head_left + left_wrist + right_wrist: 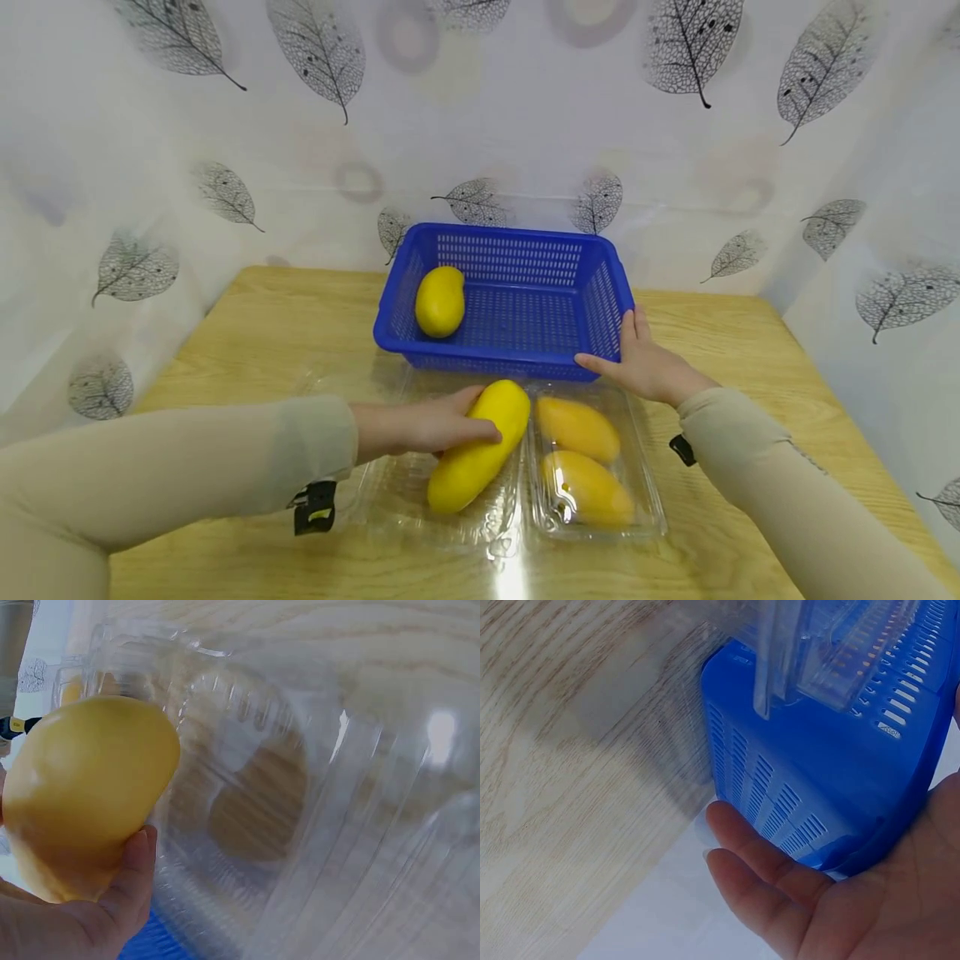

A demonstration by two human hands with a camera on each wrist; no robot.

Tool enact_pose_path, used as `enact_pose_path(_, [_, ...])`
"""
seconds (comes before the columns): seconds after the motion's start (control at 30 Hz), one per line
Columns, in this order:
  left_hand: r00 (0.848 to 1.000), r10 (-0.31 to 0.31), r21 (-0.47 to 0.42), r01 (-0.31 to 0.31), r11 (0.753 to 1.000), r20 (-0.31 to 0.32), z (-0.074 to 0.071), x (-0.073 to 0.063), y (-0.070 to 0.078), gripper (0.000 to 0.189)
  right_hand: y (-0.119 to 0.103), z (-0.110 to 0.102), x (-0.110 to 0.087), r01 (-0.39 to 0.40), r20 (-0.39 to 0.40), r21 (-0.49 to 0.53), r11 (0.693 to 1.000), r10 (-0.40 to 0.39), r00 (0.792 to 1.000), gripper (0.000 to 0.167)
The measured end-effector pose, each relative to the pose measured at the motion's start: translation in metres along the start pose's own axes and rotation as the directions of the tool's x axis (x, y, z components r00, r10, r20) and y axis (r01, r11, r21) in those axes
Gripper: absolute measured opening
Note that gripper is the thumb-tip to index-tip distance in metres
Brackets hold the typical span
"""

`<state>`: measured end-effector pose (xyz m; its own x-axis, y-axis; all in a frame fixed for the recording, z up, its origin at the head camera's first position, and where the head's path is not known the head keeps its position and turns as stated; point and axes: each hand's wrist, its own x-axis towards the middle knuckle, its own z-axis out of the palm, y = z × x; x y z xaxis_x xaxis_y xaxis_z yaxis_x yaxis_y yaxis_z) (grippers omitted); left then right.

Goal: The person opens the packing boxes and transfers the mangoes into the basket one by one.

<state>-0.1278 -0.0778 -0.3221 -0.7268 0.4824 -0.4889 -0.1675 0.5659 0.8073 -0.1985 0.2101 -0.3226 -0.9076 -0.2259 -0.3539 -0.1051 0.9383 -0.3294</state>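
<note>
My left hand (442, 421) grips a yellow mango (472, 471), thumb across its top, over an unfolded clear plastic clamshell box (390, 508). The left wrist view shows that mango (90, 787) held beside the ribbed clear plastic. At the right front corner of a blue slotted basket (495, 357), my right hand (651, 367) rests with fingers extended along the outer side and thumb at the front rim. In the right wrist view, two fingers (757, 862) lie straight beside the basket wall. One yellow mango (440, 302) sits at the basket's left end.
Right of the unfolded box, a second clear plastic box (651, 500) contains two orange-yellow mangoes (585, 492). Both boxes lie in front of the basket on a light wooden table (720, 533). A white leaf-patterned curtain (510, 117) hangs behind the table and along its sides.
</note>
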Motion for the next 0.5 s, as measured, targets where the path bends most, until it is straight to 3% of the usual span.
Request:
enact_pose_path(0.3, [0.996, 0.085, 0.175, -0.087, 0.981, 0.016, -0.005, -0.012, 0.016, 0.081, -0.001, 0.001, 0.002, 0.013, -0.002, 0.007, 1.000, -0.013, 1.000, 0.120])
enact_pose_path(0.5, [0.986, 0.166, 0.232, -0.168, 0.958, 0.027, -0.010, -0.015, 0.033, 0.078, -0.001, 0.000, -0.001, 0.009, 0.007, 0.015, 1.000, -0.009, 1.000, 0.119])
